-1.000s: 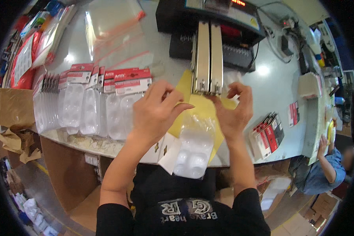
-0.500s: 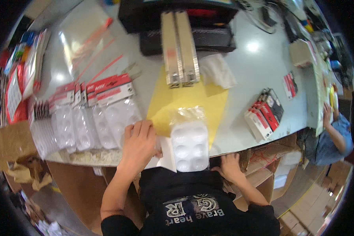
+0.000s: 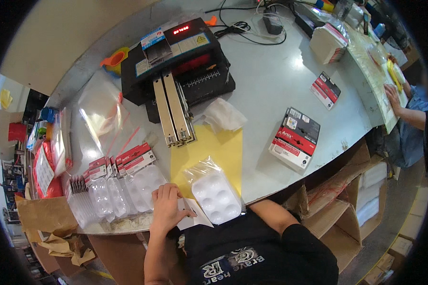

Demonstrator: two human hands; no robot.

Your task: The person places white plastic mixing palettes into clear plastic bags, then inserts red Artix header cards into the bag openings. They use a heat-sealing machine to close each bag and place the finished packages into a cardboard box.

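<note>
My left hand (image 3: 165, 205) is at the table's front edge, its thumb and fingers closed on a folded white card (image 3: 196, 214). Just right of the card lies a white plastic paint palette (image 3: 216, 199) with several round wells, in a clear bag whose loose end points away from me. The bagged palette rests partly on a yellow sheet (image 3: 228, 149) and reaches the table edge. My right forearm (image 3: 273, 214) goes down past that edge, and the hand itself is hidden under the tabletop. Left of my left hand, bagged palettes (image 3: 142, 187) with red-and-white header cards stand in a row.
A black machine (image 3: 176, 52) with two long metal bars (image 3: 172, 109) stands at the back. A crumpled white cloth (image 3: 225, 115) lies beside it. Printed cards (image 3: 295, 137) are stacked to the right. Cardboard compartments (image 3: 337, 209) sit below the table. Another person's hand (image 3: 392, 97) shows far right.
The view has swung, so the machine and bars appear farther left and tilted. My right hand has gone out of sight under the table edge. My left hand keeps the card.
</note>
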